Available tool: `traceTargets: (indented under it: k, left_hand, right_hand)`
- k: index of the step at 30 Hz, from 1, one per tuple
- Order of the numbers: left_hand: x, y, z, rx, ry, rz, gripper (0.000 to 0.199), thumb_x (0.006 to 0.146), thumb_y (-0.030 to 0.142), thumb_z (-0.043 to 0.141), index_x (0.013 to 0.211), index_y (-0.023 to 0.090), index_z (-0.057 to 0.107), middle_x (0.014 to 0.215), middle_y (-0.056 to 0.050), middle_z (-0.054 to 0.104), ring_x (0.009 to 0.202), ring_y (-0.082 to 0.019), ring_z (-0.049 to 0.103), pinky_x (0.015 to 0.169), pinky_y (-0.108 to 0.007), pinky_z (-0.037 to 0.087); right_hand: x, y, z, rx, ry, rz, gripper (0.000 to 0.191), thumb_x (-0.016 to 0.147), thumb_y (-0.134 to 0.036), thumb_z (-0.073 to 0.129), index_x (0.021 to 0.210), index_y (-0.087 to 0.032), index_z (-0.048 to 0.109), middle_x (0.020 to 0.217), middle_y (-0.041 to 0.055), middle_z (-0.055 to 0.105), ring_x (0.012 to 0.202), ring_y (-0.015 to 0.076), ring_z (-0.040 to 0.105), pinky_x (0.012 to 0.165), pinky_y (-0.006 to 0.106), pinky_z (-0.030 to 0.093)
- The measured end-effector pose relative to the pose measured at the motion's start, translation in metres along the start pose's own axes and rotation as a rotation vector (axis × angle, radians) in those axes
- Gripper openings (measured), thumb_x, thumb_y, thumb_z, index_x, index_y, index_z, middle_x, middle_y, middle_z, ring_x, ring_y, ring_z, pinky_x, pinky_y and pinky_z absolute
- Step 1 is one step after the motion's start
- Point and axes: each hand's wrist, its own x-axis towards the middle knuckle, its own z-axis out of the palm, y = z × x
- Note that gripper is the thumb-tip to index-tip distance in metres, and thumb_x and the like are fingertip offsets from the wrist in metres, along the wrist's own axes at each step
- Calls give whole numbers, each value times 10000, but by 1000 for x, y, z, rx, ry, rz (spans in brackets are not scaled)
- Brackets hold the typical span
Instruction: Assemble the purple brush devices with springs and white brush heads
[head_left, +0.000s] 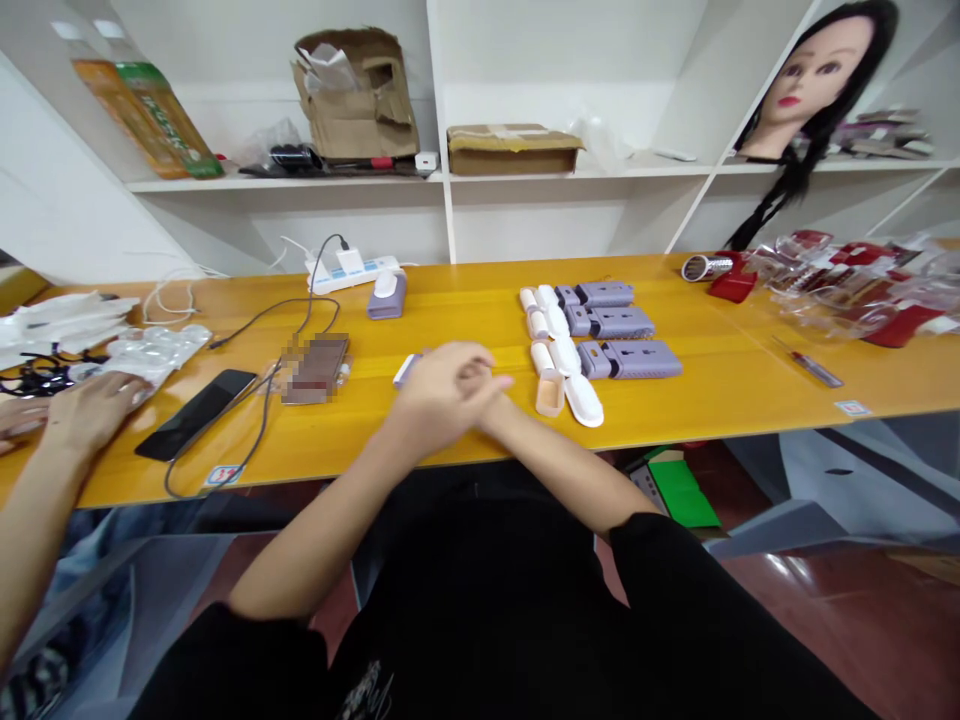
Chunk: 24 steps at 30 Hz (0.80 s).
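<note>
My left hand (435,390) lies over my right at the front of the table, its fingers curled round that hand or wrist. My right hand (486,388) is mostly covered, so its fingers do not show. Just behind my left hand a small purple-and-white piece (406,371) is partly hidden. To the right of my hands, purple-grey slotted plastic housings (643,360) lie in rows. Beside them run white oval pieces (583,400) and small cups, one cup (550,395) with a peach inside facing up.
A power strip (352,272), a purple case with a white top (386,295) and cables lie back left. A black phone (196,415) is near a co-worker's hands (94,410). At right are a screwdriver (814,365) and plastic-wrapped red items (855,280). Shelves stand behind.
</note>
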Motion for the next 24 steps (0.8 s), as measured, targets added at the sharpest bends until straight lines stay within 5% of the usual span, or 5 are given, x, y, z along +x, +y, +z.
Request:
traceTargets:
  k: [3, 7, 12, 18, 24]
  left_hand:
    - [-24, -44, -33, -27, 256, -175, 242, 1001, 481, 775, 1078, 265, 697, 1047, -53, 755, 909, -240, 721, 873, -417, 632]
    - [-33, -94, -27, -282, 398, -379, 742, 839, 591, 905, 1380, 259, 521, 1318, -112, 677, 962, -205, 745, 786, -333, 636]
    - [-12, -96, -15, -571, 286, -349, 871, 841, 659, 902, 1439, 276, 396, 1288, -120, 759, 1048, -253, 830, 923, -395, 694]
    - [-3, -69, -51, -530, 66, -189, 771, 938, 546, 890, 1451, 323, 358, 1141, -54, 793, 885, -228, 850, 767, -341, 697]
    - [2, -54, -78, -394, -221, -69, 600, 997, 486, 848, 1428, 317, 464, 1237, -96, 799, 1078, -276, 849, 783, -341, 702]
  right_hand:
    - [0, -11, -3, -536, 253, 269, 706, 898, -390, 846, 1546, -146, 712, 1578, 210, 706, 1552, 414, 618, 1335, 578, 498]
    - [1, -28, 8, -895, 332, 384, 874, 931, -560, 834, 1630, -121, 548, 1589, 267, 609, 1466, 463, 653, 1207, 606, 574]
    - [3, -25, 21, -689, 455, 250, 968, 857, -450, 885, 1673, -143, 465, 1562, 219, 588, 1475, 376, 631, 1253, 533, 552]
    - [-20, -44, -11, -486, 372, 166, 1255, 847, -506, 960, 1849, -210, 265, 1816, 248, 428, 1552, 387, 590, 1270, 581, 555]
    - [-31, -86, -60, -523, 170, -33, 611, 1030, -423, 806, 1602, -243, 687, 1645, 150, 684, 1407, 331, 702, 1126, 500, 642]
